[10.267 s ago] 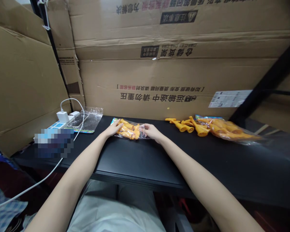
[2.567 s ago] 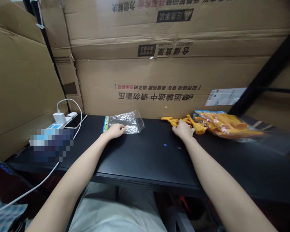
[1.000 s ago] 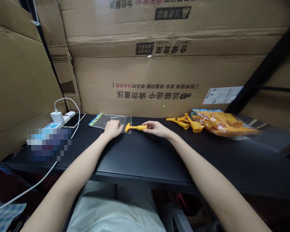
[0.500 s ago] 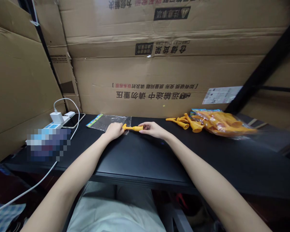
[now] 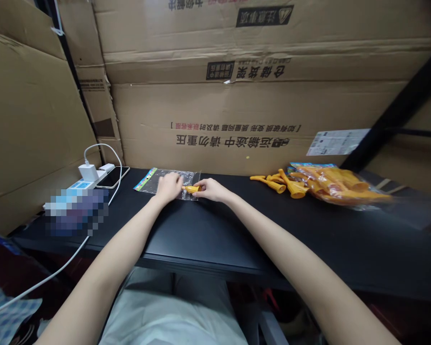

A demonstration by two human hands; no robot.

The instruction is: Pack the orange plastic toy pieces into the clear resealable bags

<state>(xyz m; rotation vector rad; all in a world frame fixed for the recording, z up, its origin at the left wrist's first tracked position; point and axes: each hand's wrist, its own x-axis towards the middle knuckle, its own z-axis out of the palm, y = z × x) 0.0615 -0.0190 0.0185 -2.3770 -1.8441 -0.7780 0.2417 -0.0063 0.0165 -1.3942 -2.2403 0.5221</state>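
A clear plastic bag (image 5: pixel 149 184) with a colourful header strip lies flat on the black table. My left hand (image 5: pixel 169 186) rests on it, fingers curled and pressed on the film; what lies under them is partly hidden. My right hand (image 5: pixel 212 189) pinches the wide right end of an orange funnel-shaped plastic piece (image 5: pixel 191 189). That piece lies along the bag's right end, its narrow end reaching my left fingertips. Whether it is inside the film or on top, I cannot tell.
Several loose orange plastic pieces (image 5: pixel 295 188) lie to the right, beside a filled clear bag (image 5: pixel 339 184) of similar ones. A phone (image 5: pixel 113 177), a white charger (image 5: pixel 88 171) and a power strip (image 5: pixel 81 185) sit at left. Cardboard (image 5: pixel 215 105) walls the back.
My right hand has moved left with the orange piece, which now overlaps the bag. My left hand has shifted slightly further over the film. The view has turned a little left.
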